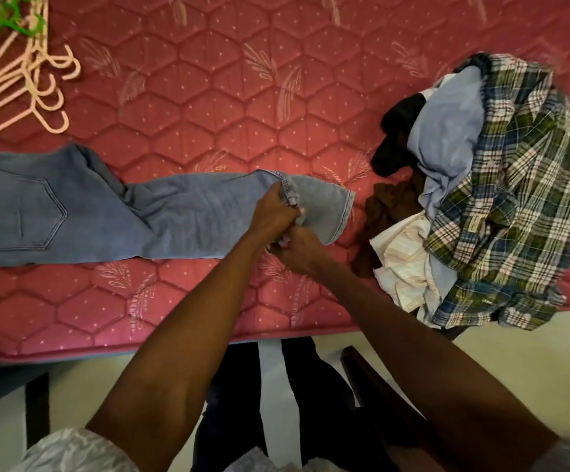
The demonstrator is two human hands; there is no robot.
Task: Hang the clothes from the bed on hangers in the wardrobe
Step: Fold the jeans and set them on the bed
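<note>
While both hands' grip pinches their hem, jeans (72,212) lie lengthwise left-right, waist leftward.

Pale floor (515,352) along the bottom, cream-white, below the mattress edge. Dark wooden piece (372,376), slanted, looks like a furniture leg or rail, can't tell which, at lower center-right on the floor. Dark vertical post (37,403) at lower left, under a dark grey-blue strip (0,379) running beneath the mattress edge. Person's dark trouser legs (235,403) stand on the floor at center. White crinkled sleeve (72,451) at bottom left corner.
</note>
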